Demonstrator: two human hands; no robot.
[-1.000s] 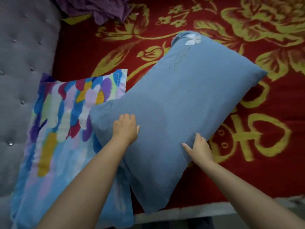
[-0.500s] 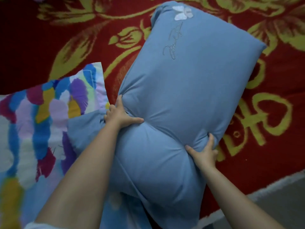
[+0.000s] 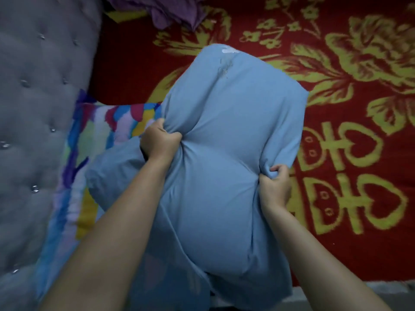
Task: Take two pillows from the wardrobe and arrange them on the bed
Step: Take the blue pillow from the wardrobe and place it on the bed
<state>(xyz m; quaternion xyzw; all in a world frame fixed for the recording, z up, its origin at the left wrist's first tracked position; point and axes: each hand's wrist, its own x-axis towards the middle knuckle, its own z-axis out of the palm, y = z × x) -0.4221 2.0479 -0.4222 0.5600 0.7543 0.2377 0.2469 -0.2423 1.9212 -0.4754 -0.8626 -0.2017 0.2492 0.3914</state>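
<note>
Forearms: two, bare, entering from the bottom edge; elbows cut off.

Left hand (image 3: 160,143): closed in a fist on a bunch of fabric at the left side of the blue pillow (image 3: 224,158); fingertips buried in the folds.

Right hand (image 3: 275,187): curled shut around the pillow's right edge, fingers hooked over a fold.

Blue pillow: plain light blue case, pinched in at the middle between the two hands, its lower end hanging past the edge of the bed. Near its far end, a small white motif (image 3: 229,50) and a faint line of stitching, too blurred to read.

Patterned pillow (image 3: 96,135): multicoloured brush-stroke print, lying flat beside the grey tufted headboard (image 3: 38,97), largely hidden under the blue pillow and left forearm.

Bedspread (image 3: 359,153): red with yellow flowers and large yellow characters.

Purple cloth (image 3: 170,10): crumpled, cut off by the top edge.
</note>
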